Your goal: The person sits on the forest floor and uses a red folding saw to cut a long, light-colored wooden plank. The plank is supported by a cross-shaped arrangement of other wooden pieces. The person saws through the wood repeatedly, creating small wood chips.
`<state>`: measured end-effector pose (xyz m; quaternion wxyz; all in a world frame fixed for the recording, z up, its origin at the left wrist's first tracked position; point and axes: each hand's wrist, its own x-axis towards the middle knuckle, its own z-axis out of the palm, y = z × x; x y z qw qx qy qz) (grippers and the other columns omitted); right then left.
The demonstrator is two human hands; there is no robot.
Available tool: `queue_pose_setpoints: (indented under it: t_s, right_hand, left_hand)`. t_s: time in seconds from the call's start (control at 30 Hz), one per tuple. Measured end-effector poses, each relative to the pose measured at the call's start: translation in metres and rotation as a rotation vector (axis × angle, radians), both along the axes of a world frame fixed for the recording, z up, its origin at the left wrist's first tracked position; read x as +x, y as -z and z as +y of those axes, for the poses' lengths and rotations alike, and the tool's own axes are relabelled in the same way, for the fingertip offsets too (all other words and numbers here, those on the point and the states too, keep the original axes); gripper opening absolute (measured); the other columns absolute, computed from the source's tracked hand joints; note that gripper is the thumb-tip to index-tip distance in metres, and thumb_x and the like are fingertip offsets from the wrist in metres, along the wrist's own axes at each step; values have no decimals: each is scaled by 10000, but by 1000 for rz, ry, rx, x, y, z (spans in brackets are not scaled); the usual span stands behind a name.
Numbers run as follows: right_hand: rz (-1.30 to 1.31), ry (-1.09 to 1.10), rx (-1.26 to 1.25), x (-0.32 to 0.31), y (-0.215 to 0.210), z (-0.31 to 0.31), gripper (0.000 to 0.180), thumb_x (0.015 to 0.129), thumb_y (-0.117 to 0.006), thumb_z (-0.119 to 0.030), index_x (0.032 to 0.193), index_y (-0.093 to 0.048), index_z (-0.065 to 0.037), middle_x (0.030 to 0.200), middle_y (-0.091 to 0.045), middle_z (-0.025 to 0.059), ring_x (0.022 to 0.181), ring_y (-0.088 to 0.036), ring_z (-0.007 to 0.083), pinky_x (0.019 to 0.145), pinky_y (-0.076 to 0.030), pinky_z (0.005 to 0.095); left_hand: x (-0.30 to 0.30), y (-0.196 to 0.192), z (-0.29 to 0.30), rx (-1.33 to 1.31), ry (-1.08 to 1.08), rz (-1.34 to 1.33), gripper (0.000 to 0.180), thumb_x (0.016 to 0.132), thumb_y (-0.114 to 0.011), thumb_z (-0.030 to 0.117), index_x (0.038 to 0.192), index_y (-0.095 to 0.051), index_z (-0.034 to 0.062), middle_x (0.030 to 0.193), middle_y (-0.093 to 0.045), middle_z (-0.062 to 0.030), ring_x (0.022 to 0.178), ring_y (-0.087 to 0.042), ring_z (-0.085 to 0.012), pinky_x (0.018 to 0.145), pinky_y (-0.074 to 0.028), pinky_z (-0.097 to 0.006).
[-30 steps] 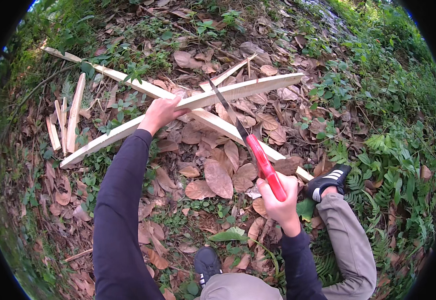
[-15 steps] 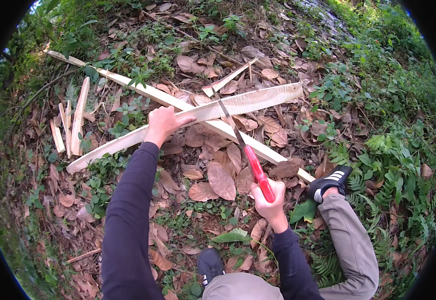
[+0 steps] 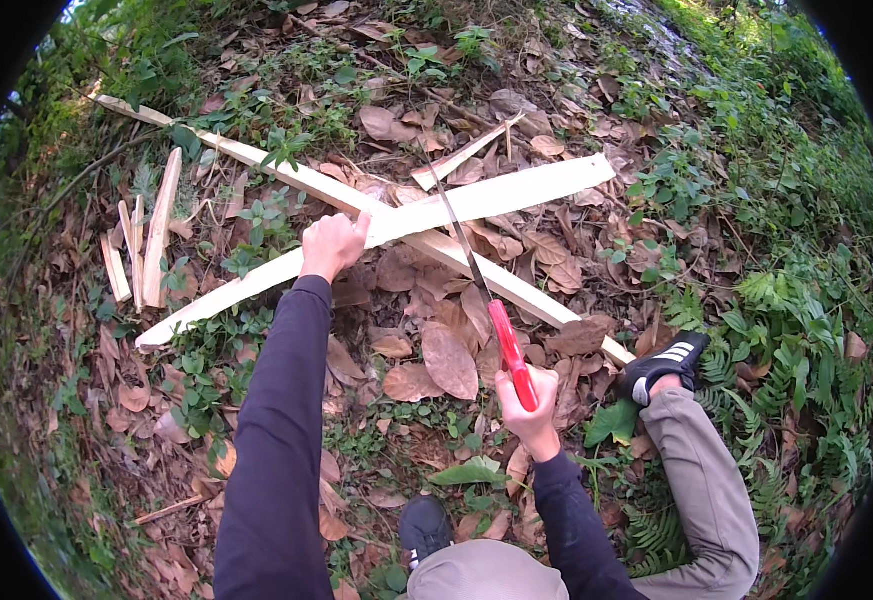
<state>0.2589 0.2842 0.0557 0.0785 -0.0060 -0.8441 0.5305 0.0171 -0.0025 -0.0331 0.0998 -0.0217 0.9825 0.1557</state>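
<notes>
My left hand (image 3: 332, 244) grips a long pale split wood slat (image 3: 517, 190) that lies across a second long slat (image 3: 257, 162), the two forming an X on the leaf litter. My right hand (image 3: 529, 395) holds the red handle of a long thin knife (image 3: 505, 350). Its dark blade (image 3: 454, 222) reaches up over the crossing of the slats, just right of my left hand. My right foot in a black shoe (image 3: 665, 363) rests on the lower right end of the second slat.
Several short split wood pieces (image 3: 157, 240) lie at the left. Another short piece (image 3: 462, 157) lies above the crossing. Dry brown leaves cover the ground; green plants and ferns (image 3: 787, 300) grow at the right. My left shoe (image 3: 425, 525) is at the bottom.
The knife has been pulled back toward me along the slat; my right hand is lower in the picture. My left hand stays gripping the slat.
</notes>
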Motion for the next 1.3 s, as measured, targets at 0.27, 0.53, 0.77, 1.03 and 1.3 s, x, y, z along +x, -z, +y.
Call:
queue_pose_setpoints:
  t_s: [0.27, 0.53, 0.77, 1.03, 1.3]
  right_hand:
    - [-28, 7, 13, 23, 5, 9, 201, 804, -668, -44, 644, -548, -27, 497, -471, 82, 382, -472, 195, 450, -364, 336]
    - [-53, 26, -12, -6, -14, -12, 186, 817, -650, -31, 653, -563, -14, 498, -490, 74, 398, -490, 162, 452, -369, 325]
    - [-18, -3, 56, -20, -19, -16, 119, 774, -639, -32, 668, -586, -22, 513, -501, 85, 402, -513, 215, 458, -389, 334]
    - [-26, 9, 34, -18, -23, -11, 98, 785, -649, -32, 695, -631, 0, 504, -507, 88, 386, -501, 177, 439, -374, 329]
    - [-21, 54, 19, 14, -10, -5, 152, 776, -646, -24, 641, -579, -6, 485, -483, 84, 393, -516, 178, 444, -388, 342]
  left_hand:
    - [-7, -11, 1, 29, 1, -129, 717, 980, -402, 574, 1012, -750, -53, 1041, -711, -296, 1037, -682, -424, 952, -501, -492]
    - [-9, -12, -2, 66, -4, -197, 761, 997, -371, 610, 1017, -746, -52, 1100, -690, -318, 1080, -657, -445, 982, -478, -499]
    - [-19, -10, -5, 84, -17, -286, 758, 991, -367, 609, 1118, -731, -45, 1177, -690, -270, 1145, -649, -398, 1022, -470, -464]
    - [-12, -12, -1, 18, 5, -198, 747, 990, -390, 602, 1061, -743, -52, 1131, -697, -291, 1112, -662, -406, 1003, -480, -472]
    - [-15, -12, -4, 55, -1, -211, 749, 980, -387, 604, 1073, -741, -50, 1140, -696, -285, 1115, -658, -412, 1003, -478, -480]
